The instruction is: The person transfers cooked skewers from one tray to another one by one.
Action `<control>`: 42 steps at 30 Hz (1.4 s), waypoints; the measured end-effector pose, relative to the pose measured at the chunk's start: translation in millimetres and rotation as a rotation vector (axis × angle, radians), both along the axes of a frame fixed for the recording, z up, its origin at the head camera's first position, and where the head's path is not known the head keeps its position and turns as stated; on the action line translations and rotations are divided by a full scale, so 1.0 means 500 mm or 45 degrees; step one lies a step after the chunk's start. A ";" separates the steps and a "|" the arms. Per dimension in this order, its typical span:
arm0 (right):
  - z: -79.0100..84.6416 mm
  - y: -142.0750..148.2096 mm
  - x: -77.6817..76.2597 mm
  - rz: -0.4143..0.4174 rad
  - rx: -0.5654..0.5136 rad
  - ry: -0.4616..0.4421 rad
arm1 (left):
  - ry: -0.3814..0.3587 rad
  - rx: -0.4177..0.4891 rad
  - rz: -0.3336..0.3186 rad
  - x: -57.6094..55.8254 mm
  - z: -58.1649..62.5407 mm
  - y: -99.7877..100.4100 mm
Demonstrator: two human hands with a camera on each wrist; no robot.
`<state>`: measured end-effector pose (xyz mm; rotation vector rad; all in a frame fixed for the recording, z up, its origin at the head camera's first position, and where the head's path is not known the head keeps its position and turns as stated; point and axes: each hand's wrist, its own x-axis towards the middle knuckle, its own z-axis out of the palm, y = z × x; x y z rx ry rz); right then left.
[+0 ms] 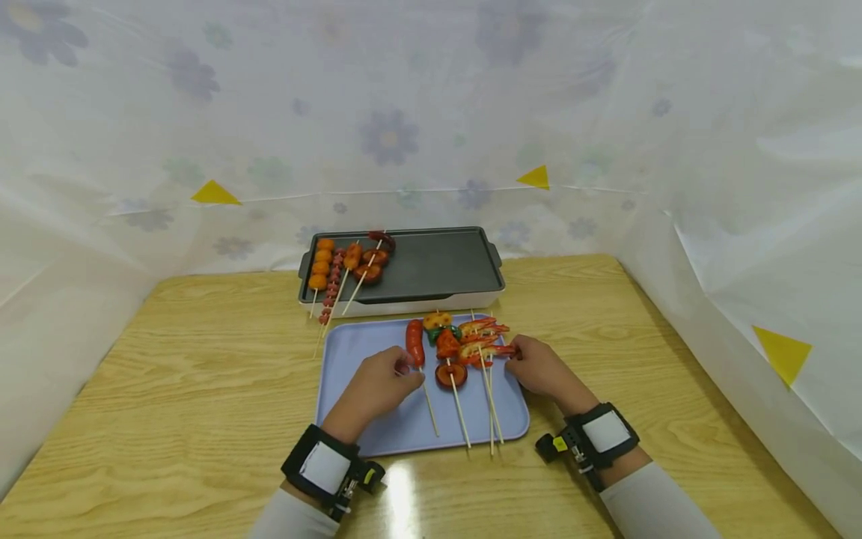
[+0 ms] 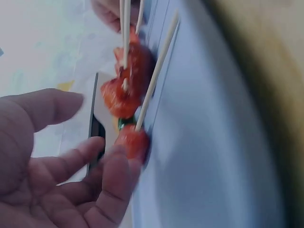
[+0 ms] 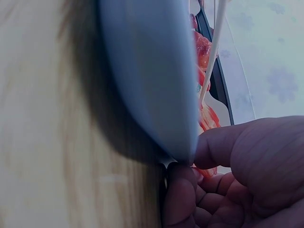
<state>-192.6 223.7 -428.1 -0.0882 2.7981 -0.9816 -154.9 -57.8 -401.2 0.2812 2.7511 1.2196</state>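
Note:
A lavender tray (image 1: 364, 337) bears several skewers. My left hand (image 1: 380, 385) is over its left part beside the red sausage skewer (image 1: 415, 343). In the left wrist view its thumb stands well apart from the fingers, and the fingertips (image 2: 118, 166) are at the sausage (image 2: 133, 142) without curling round it. My right hand (image 1: 539, 364) pinches the tray's right edge, with the thumb on the inner side and a finger outside, as the right wrist view shows. Shrimp skewers (image 1: 481, 340) lie close to that hand. Mid-tray is a skewer with a red chunk (image 1: 447, 344) and a round brown slice.
Behind the tray stands a dark grill plate (image 1: 438, 262) on a white base. Several skewers, with orange balls (image 1: 321, 263) among them, lie at its left, sticks overhanging the front. A wooden table (image 1: 202, 374) carries everything; flowered sheeting (image 1: 390, 138) encloses the back and sides.

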 end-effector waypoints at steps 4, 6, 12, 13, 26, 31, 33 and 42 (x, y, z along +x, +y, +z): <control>0.000 0.000 0.001 -0.001 0.000 -0.009 | 0.266 0.090 -0.029 -0.003 0.015 -0.012; 0.001 0.000 0.001 -0.001 0.000 -0.009 | 0.426 0.115 -0.073 -0.002 0.023 -0.018; 0.000 0.001 0.000 0.000 0.000 0.005 | 0.716 -0.245 -0.159 0.002 0.052 -0.030; 0.000 0.001 0.000 0.000 -0.001 0.005 | 0.723 -0.343 -0.160 0.002 0.057 -0.031; 0.000 0.001 0.001 0.005 -0.004 0.006 | 0.732 -0.625 -0.103 -0.083 0.093 -0.076; -0.002 0.001 -0.001 0.001 0.000 0.015 | 0.719 -0.649 -0.020 -0.126 0.116 -0.101; -0.003 0.001 -0.002 0.004 -0.001 0.004 | 0.708 -0.703 -0.009 -0.136 0.120 -0.105; -0.003 -0.001 0.000 -0.021 -0.002 -0.003 | 0.488 -0.781 -0.029 -0.178 0.124 -0.104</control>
